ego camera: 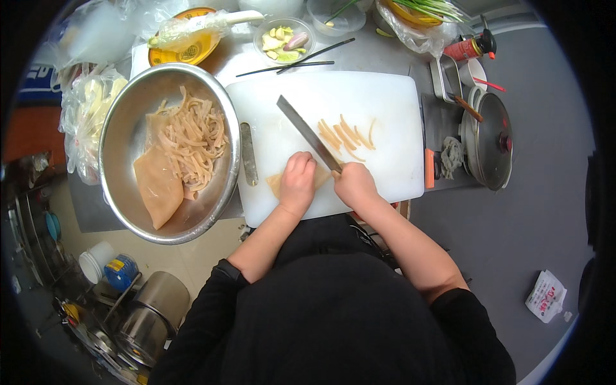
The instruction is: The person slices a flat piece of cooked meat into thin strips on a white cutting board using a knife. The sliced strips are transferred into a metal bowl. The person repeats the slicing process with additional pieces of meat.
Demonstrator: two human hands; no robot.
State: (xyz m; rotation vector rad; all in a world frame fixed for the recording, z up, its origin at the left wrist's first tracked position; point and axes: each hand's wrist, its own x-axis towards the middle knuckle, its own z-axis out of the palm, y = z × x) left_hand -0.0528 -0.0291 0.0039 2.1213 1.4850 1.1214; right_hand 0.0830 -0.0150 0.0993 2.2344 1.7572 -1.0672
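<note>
My right hand point(355, 186) grips the handle of a cleaver point(310, 134), whose blade points up and to the left over a white cutting board point(385, 94). Beside the blade, my left hand point(298, 180) presses on a tan, skin-like sheet point(275, 184) lying on the board; its fingers are curled, and they hide part of the sheet. Several thin cut strips point(345, 134) of the same tan colour lie to the right of the blade. Left of the board, a large steel bowl point(118, 192) holds a pile of strips point(197, 134) and a whole tan sheet point(161, 183).
Two black chopsticks point(315, 57) lie behind the board, near a plastic tub point(284, 39) of garlic and a shallot. A yellow plate point(192, 52) bears a wrapped vegetable. At the right stand a lidded pot point(488, 139), a crumpled cloth point(452, 158) and a red gas torch point(464, 49).
</note>
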